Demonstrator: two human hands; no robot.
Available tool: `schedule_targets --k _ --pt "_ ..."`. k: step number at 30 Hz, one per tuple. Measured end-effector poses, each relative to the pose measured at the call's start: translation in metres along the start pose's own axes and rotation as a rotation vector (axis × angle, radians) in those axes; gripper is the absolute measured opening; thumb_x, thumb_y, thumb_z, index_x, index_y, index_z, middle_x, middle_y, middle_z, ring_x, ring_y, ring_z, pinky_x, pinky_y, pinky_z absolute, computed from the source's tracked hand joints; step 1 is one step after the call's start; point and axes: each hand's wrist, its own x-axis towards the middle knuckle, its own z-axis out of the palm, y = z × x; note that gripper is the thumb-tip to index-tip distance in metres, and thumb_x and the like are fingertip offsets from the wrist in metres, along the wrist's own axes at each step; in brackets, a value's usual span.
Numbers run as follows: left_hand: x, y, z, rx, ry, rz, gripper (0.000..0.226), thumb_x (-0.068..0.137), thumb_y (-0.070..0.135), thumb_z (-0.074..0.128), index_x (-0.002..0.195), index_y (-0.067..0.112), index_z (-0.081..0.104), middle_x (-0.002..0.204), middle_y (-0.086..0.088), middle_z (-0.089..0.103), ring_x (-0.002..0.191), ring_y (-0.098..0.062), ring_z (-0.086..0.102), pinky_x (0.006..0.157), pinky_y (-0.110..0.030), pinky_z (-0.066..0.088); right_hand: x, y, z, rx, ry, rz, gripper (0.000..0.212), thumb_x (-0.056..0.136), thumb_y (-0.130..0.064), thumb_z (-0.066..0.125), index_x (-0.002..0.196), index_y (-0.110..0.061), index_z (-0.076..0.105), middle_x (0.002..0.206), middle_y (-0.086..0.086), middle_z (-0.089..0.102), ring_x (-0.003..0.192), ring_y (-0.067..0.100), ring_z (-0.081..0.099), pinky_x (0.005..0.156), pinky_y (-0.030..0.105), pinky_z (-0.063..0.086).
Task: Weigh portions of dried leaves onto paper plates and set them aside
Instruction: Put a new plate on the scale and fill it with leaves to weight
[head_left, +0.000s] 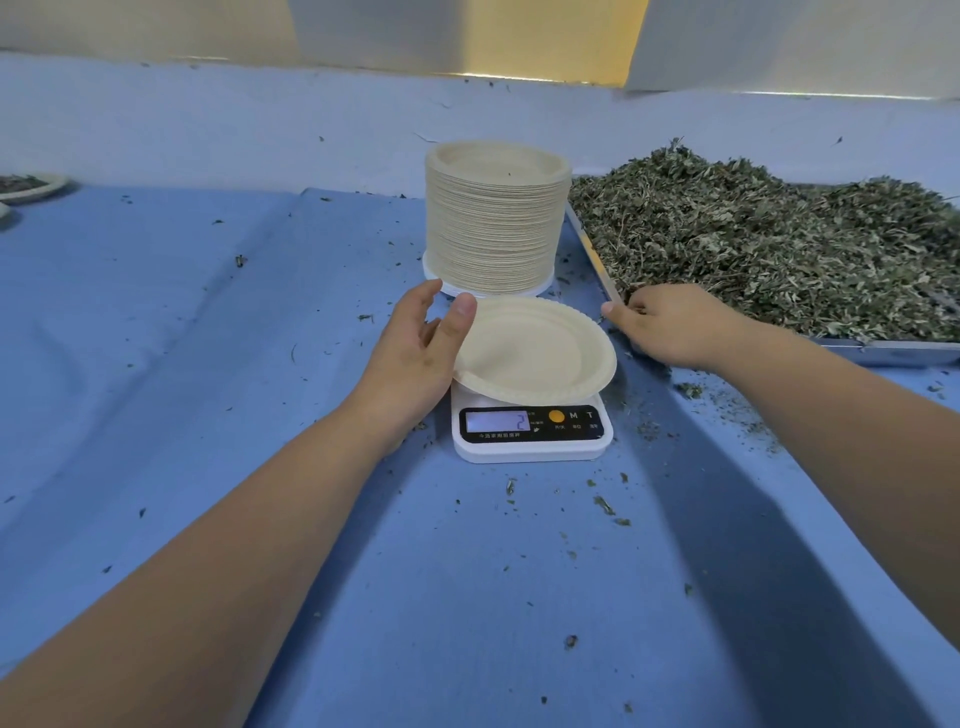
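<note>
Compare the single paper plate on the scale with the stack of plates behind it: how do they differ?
The single plate is one thin sheet; the stack is a tall column of many. The single plate lies on the scale; the stack stands behind it. The left hand holds the single plate's edge; nothing touches the stack. Both are round, cream and hold no portion of leaves.

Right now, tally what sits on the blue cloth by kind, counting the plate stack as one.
scale: 1
loose paper plate, on the scale: 1
stack of paper plates: 1
tray of dried leaves: 1
filled plate, far left: 1
Total: 5, leaving out a cut-off sliver at the left edge.
</note>
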Motion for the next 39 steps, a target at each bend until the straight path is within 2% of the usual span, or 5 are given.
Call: schedule_targets --k 16,22,26,32,39 --pt "-0.003 0.003 0.000 -0.038 -0.022 0.007 0.108 0.065 0.089 0.051 0.156 0.033 0.034 0.153 0.015 0.044 0.142 -0.004 0.041 0.116 -0.030 0.036 0.006 0.002 -0.020 0.319 0.297 0.126 0.056 0.108 -0.043 0.037 0.060 -0.014 0.033 0.052 0.002 0.031 0.048 0.020 0.026 0.053 0.031 0.022" --pt "-0.002 0.002 -0.001 -0.005 -0.023 0.009 0.103 0.069 0.089 0.049 0.155 0.035 0.034 0.140 0.023 0.046 0.138 -0.002 0.043 0.113 -0.029 0.036 0.012 -0.024 -0.052 0.588 0.394 0.144 0.055 0.104 -0.048 0.042 0.058 -0.021 0.032 0.049 -0.007 0.026 0.044 0.014 0.022 0.053 0.028 0.019" --pt "-0.003 0.001 -0.002 0.003 -0.015 0.006 0.084 0.082 0.081 0.045 0.153 0.036 0.037 0.131 0.029 0.050 0.129 0.003 0.047 0.108 -0.025 0.037 0.010 -0.060 -0.064 0.665 0.391 0.050 0.062 0.104 -0.049 0.043 0.080 0.005 0.058 0.041 -0.013 0.023 0.036 0.009 0.020 0.055 0.029 0.020" --pt "-0.004 0.003 -0.001 0.014 0.016 -0.008 0.017 0.106 0.060 0.031 0.111 0.054 0.046 0.089 0.064 0.046 0.090 0.042 0.040 0.068 0.012 0.029 -0.014 -0.111 -0.051 0.558 0.316 -0.220 0.056 0.106 -0.043 0.044 0.097 0.009 0.064 0.043 -0.004 0.042 0.038 0.006 0.033 0.054 0.030 0.027" --pt "-0.001 -0.001 -0.003 -0.014 0.009 -0.010 0.048 0.100 0.067 0.039 0.139 0.040 0.049 0.112 0.048 0.053 0.098 0.038 0.043 0.082 -0.004 0.036 -0.023 -0.123 -0.038 0.506 0.260 -0.281 0.053 0.106 -0.040 0.046 0.093 0.008 0.065 0.043 -0.009 0.038 0.045 0.006 0.035 0.055 0.032 0.027"
